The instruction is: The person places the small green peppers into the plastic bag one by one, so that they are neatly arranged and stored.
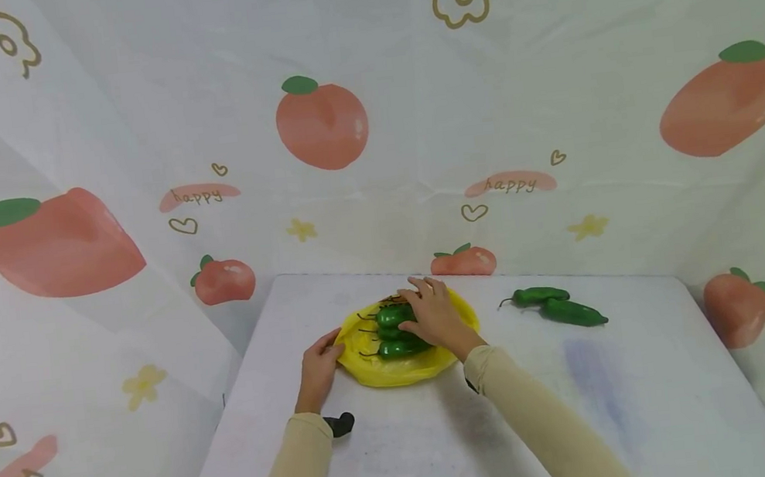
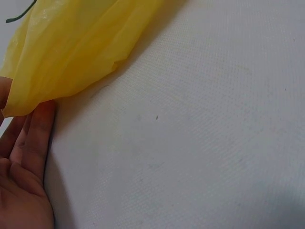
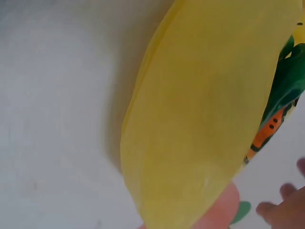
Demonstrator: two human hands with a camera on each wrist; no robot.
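A yellow plastic bag point(image 1: 397, 377) lies spread on the table with its mouth turned up, and several green peppers point(image 1: 404, 347) rest in it side by side, stems to the left. My left hand point(image 1: 318, 371) pinches the bag's left rim; in the left wrist view the thumb overlaps the yellow film and the other fingers lie beneath. Over the right part of the peppers reaches my right hand point(image 1: 438, 316), fingers spread, holding nothing. The right wrist view shows the bag's side wall, part of a dark green pepper point(image 3: 288, 78), an orange patch with black marks point(image 3: 267, 133) and a few fingertips.
Two more green peppers, one upper point(image 1: 540, 295) and one lower point(image 1: 574, 313), lie touching on the table point(image 1: 526, 410) to the right of the bag. A white curtain point(image 1: 408, 212) printed with fruit stands behind the table and along its sides. A black wrist-camera part point(image 1: 341, 425) juts out beside my left wrist.
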